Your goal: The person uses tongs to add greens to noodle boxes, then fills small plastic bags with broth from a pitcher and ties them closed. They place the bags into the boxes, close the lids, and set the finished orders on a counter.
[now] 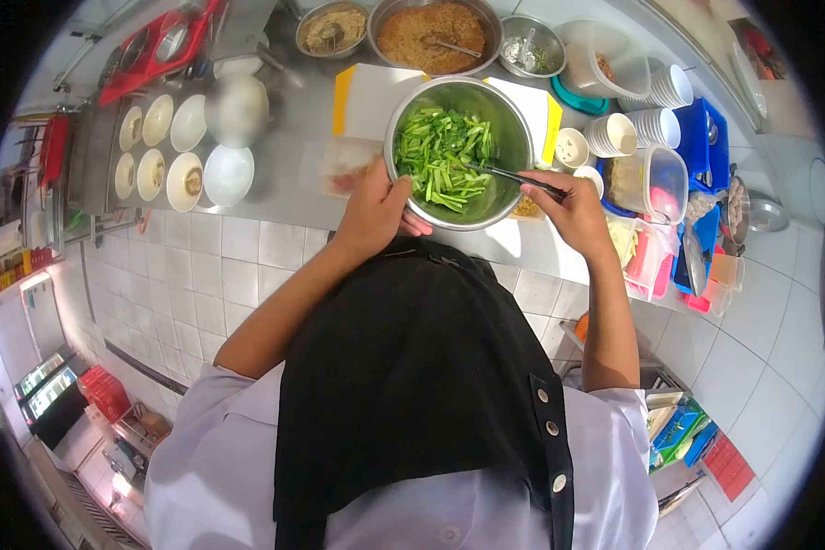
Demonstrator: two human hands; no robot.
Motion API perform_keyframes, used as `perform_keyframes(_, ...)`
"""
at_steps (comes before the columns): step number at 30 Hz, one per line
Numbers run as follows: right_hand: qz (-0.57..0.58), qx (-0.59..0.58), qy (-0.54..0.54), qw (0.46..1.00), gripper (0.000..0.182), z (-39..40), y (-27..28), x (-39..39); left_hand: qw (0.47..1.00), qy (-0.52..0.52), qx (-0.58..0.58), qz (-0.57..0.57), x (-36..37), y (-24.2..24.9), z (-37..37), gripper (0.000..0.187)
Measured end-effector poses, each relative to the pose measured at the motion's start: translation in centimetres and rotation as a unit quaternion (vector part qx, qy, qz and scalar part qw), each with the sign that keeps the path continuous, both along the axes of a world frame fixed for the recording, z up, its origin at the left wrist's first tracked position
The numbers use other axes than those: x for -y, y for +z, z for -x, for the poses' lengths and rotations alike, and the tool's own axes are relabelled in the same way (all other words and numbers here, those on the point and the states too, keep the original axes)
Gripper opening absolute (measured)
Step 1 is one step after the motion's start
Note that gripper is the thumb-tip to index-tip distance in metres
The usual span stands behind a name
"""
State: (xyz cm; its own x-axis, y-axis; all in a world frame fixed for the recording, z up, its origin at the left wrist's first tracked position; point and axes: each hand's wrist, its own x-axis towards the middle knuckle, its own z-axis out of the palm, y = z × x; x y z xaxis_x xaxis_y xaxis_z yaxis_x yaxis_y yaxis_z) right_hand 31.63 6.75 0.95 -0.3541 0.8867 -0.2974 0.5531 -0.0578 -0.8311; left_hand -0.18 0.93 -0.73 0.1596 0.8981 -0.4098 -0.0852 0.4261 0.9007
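Note:
A steel mixing bowl (513, 128) with chopped green vegetables (445, 151) in it is in front of me, tilted slightly my way. My left hand (380, 209) grips its near left rim, thumb up on the edge. In my right hand (573, 206), at the right rim, are dark slim tongs (543, 185); their tips reach into the greens. Several pale bowls stand in two rows on the left of the counter, among them a white bowl (229, 176) and one with brown paste (185, 181). A round pale shape (238, 110) above them is blurred.
Along the back are a large bowl of brown crumbly food (431, 35), a paste bowl (332, 29) and a small steel bowl (533, 46). Stacked paper cups (611, 136), clear tubs (665, 183) and blue baskets (706, 137) crowd the right. The steel counter's front edge (284, 220) runs before me.

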Motion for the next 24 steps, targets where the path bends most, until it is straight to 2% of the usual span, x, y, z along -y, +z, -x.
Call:
perform_keyframes(2,-0.071,0.11,0.035,0.991,0.03,0.6,2.2,0.2,1.0,0.001,0.002,-0.004,-0.1,0.2,-0.1,0.04)
perform_keyframes(3,-0.072,0.109,0.035,0.991,0.03,1.1,3.6,0.4,1.0,0.002,0.001,-0.004,-0.1,0.2,0.0,0.04)
perform_keyframes(4,-0.197,0.194,0.095,0.956,0.027,1.7,5.1,0.8,1.0,0.0,0.008,-0.005,-0.2,0.2,0.0,0.04)
perform_keyframes(5,-0.314,0.273,0.151,0.896,0.024,1.9,6.3,1.1,1.0,-0.001,0.014,-0.005,-0.2,0.2,0.0,0.041)
perform_keyframes(9,-0.318,0.314,0.154,0.881,0.023,1.8,9.4,1.3,1.0,-0.001,0.01,-0.017,0.0,0.2,0.2,0.032)
perform_keyframes(11,-0.195,0.308,0.086,0.927,0.028,2.4,10.2,1.3,1.0,-0.009,0.021,-0.018,0.1,0.5,0.2,0.033)
perform_keyframes(14,-0.211,0.374,0.027,0.903,0.035,3.4,8.7,1.3,0.999,-0.024,0.01,-0.027,0.1,0.6,0.1,0.041)
perform_keyframes(17,-0.215,0.371,0.006,0.903,0.036,4.6,6.0,1.6,0.999,-0.018,0.012,-0.042,0.5,0.7,0.0,0.044)
perform_keyframes(21,-0.191,0.392,-0.025,0.9,0.033,7.0,5.0,2.3,0.997,-0.031,-0.029,-0.069,0.6,0.6,0.1,0.045)
perform_keyframes(23,-0.194,0.382,-0.021,0.903,0.032,6.6,4.9,2.1,0.999,-0.02,0.002,-0.047,0.5,0.5,0.1,0.046)
perform_keyframes(24,-0.179,0.334,-0.029,0.925,0.032,6.0,4.9,2.1,0.999,-0.019,0.002,-0.047,0.5,0.4,0.0,0.046)
